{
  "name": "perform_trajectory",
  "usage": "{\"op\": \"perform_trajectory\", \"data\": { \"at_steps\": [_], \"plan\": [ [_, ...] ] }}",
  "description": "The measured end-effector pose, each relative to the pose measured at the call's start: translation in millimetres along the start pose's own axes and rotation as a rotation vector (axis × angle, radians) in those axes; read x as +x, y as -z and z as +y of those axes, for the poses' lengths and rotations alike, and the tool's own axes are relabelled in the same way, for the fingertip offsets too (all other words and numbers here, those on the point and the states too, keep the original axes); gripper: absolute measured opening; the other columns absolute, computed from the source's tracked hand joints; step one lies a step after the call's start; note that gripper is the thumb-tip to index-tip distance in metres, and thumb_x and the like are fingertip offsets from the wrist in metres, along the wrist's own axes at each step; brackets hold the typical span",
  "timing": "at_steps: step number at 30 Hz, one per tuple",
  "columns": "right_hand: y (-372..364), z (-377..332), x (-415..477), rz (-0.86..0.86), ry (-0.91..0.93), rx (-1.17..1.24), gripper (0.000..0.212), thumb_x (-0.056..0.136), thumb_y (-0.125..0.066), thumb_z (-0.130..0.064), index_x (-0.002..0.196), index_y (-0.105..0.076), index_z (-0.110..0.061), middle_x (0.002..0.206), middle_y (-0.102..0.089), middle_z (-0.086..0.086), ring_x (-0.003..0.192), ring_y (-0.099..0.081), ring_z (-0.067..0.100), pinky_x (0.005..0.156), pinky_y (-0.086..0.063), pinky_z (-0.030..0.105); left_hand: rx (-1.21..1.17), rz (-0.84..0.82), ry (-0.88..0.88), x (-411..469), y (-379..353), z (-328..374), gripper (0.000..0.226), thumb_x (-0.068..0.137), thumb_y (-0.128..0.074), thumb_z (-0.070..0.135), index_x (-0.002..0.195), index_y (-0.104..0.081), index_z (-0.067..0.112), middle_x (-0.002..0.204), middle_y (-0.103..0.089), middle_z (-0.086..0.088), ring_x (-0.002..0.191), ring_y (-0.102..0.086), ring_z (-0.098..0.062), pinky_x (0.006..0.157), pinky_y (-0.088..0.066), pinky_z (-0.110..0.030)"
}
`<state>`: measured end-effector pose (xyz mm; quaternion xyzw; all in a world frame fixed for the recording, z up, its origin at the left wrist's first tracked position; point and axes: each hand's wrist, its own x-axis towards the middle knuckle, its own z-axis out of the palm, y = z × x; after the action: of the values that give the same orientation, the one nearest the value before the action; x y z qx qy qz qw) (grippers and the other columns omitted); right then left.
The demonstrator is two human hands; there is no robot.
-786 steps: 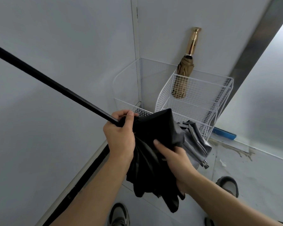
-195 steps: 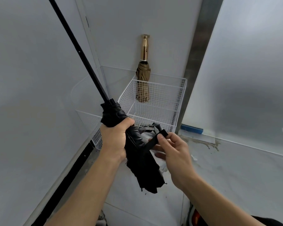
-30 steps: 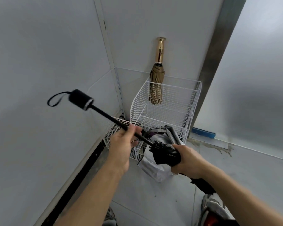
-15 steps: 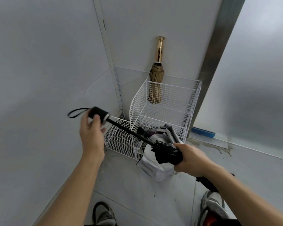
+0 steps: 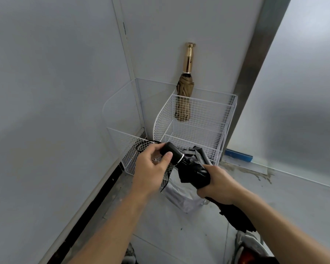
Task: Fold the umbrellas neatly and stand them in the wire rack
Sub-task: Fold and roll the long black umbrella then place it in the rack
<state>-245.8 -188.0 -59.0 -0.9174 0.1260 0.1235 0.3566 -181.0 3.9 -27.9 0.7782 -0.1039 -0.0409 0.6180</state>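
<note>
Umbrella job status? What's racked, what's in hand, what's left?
Done: tan umbrella stands folded in the wire rack. In hand: black umbrella, collapsed, left hand on its handle, right hand round the canopy; not racked. Left: grey umbrella lies loose on the floor beside the rack.

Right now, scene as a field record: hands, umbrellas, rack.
left hand: grips black umbrella's handle
right hand: wrapped around black umbrella's folded canopy
black umbrella: shaft collapsed, not in rack
tan umbrella: upright in rack's back section, gold handle up
grey umbrella: loose, on the floor against rack front
rack: white wire, in corner
</note>
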Motion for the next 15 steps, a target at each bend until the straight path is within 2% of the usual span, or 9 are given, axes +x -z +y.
{"op": "perform_trajectory", "data": {
  "at_steps": [5, 8, 13, 15],
  "plan": [
    [0, 4, 1, 0.015, -0.020, -0.005, 0.032, 0.053, -0.069, -0.029, 0.083, -0.061, -0.022, 0.077, -0.067, 0.003, 0.072, -0.064, 0.023, 0.065, -0.056, 0.044, 0.107, -0.017, -0.012, 2, 0, -3, 0.025, 0.089, -0.072, 0.018, 0.113, -0.070, 0.022, 0.104, -0.071, 0.010, 0.100, -0.064, 0.000, 0.082, -0.048, -0.008],
    [-1, 4, 4, 0.023, -0.042, 0.029, 0.035, 0.051, -0.069, -0.029, 0.084, -0.062, -0.022, 0.078, -0.067, 0.004, 0.072, -0.065, 0.024, 0.063, -0.056, 0.043, 0.114, -0.002, -0.024, 8, -4, -2, 0.030, 0.090, -0.071, 0.019, 0.119, -0.069, 0.019, 0.106, -0.071, 0.009, 0.100, -0.064, -0.002, 0.087, -0.052, -0.017],
    [0, 7, 14, 0.026, -0.083, 0.126, 0.036, 0.050, -0.068, -0.025, 0.086, -0.064, -0.021, 0.076, -0.066, 0.003, 0.068, -0.063, 0.021, 0.060, -0.055, 0.037, 0.122, -0.017, -0.028, 19, -19, 3, 0.034, 0.094, -0.065, 0.021, 0.128, -0.063, 0.023, 0.112, -0.068, 0.011, 0.101, -0.064, -0.003, 0.085, -0.051, -0.015],
    [1, 8, 19, 0.027, -0.102, 0.157, 0.038, 0.054, -0.071, -0.020, 0.091, -0.064, -0.021, 0.077, -0.066, 0.002, 0.067, -0.063, 0.020, 0.060, -0.054, 0.035, 0.110, -0.024, -0.026, 25, -25, 5, 0.034, 0.096, -0.061, 0.019, 0.130, -0.062, 0.023, 0.111, -0.068, 0.010, 0.099, -0.064, -0.003, 0.081, -0.050, -0.010]
  ]
}}
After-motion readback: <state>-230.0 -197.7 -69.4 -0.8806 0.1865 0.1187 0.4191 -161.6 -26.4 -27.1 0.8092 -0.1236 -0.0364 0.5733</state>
